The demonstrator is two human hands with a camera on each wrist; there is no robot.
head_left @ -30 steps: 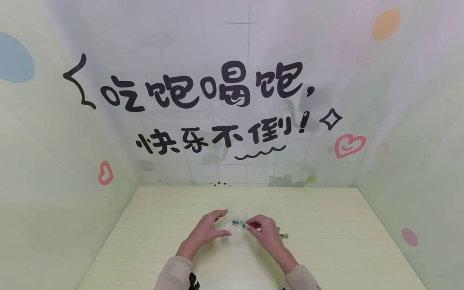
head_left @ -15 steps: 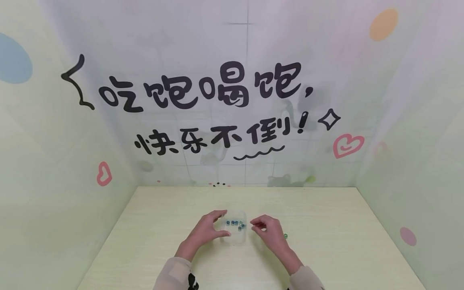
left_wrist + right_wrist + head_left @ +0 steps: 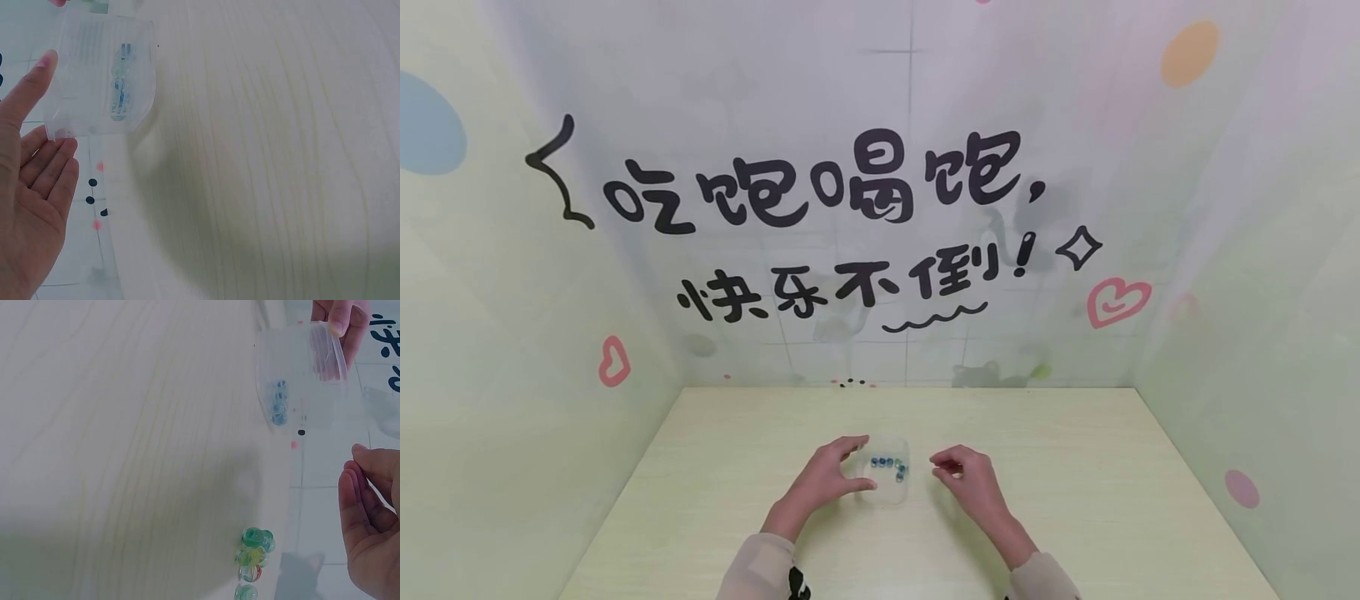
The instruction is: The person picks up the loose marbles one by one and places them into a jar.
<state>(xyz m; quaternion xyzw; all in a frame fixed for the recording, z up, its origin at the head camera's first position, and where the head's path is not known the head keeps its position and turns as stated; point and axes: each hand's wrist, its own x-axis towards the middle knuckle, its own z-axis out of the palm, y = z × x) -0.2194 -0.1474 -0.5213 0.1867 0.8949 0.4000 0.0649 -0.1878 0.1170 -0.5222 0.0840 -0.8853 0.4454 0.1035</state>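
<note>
A clear plastic box (image 3: pixel 887 493) stands on the table, its open side up. My left hand (image 3: pixel 826 477) grips it from the left, thumb on the near side and fingers on the far side. Inside the box, several blue and green glass marbles (image 3: pixel 883 462) lie on the bottom. To the right of the box hangs my right hand (image 3: pixel 970 479), fingers loosely bent, thumb close to the index fingertip, nothing visible between them. More marbles (image 3: pixel 253 537), green, yellow and red-streaked, lie on the table below the right hand in the right wrist view; in the head view that hand hides them.
The pale wood-grain table (image 3: pixel 737 433) is bounded at the back by a printed wall sheet (image 3: pixel 865 358) with black lettering. Side sheets rise at its left and right edges.
My right hand has drawn back from the box to the right, over the loose marbles. The marbles in the box have shifted and more of them show. The left hand keeps its grip.
</note>
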